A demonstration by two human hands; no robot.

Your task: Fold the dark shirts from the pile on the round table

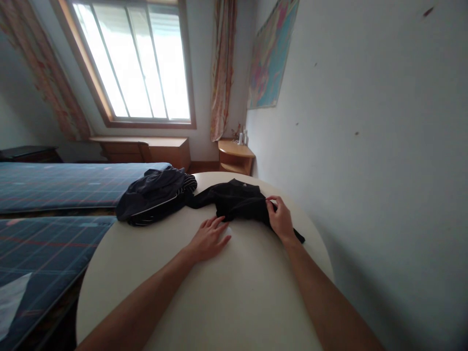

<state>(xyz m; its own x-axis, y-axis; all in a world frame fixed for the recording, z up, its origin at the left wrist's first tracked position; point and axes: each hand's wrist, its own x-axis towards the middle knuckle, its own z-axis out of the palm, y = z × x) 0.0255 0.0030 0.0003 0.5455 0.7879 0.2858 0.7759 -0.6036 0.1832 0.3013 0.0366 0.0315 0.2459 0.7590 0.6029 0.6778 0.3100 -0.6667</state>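
A black long-sleeved garment lies spread on the round white table, one sleeve out to the left and the other out to the right. My left hand rests at its lower left edge, fingers apart, fingertips against the cloth. At the garment's right side, my right hand pinches the black cloth between thumb and fingers. Part of the right sleeve is hidden behind this hand. A heap of dark clothing with white stripes sits left of the garment, touching the left sleeve's end.
Beds with blue plaid mattresses stand to the left of the table. The white wall runs close along the right side. Farther back are a wooden desk under the window and a small corner shelf.
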